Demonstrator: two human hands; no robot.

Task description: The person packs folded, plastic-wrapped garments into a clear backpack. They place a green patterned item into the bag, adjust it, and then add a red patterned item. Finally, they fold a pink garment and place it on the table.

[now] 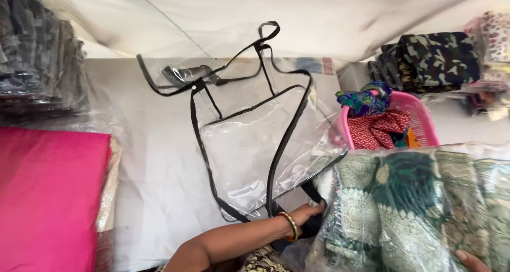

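Observation:
A large clear plastic bag [249, 144] with black trim and black handles lies on a white sheet [154, 166]. My left hand [308, 214], with a gold bangle on the wrist, reaches across from the bottom and grips the bag's black edge at its lower right corner; its fingers are mostly hidden. A plastic-wrapped bundle of green embroidered fabric [414, 208] sits at the lower right, touching that corner of the bag. Only the fingertips of my right hand [472, 260] show, at the bundle's bottom edge, holding it.
A pink basket [425, 124] with red, blue and green cloth stands behind the bundle. Camouflage-print fabric [435, 59] is stacked at the back right. A bright pink folded fabric [48, 197] lies at the left, with dark wrapped stacks [37, 65] behind it.

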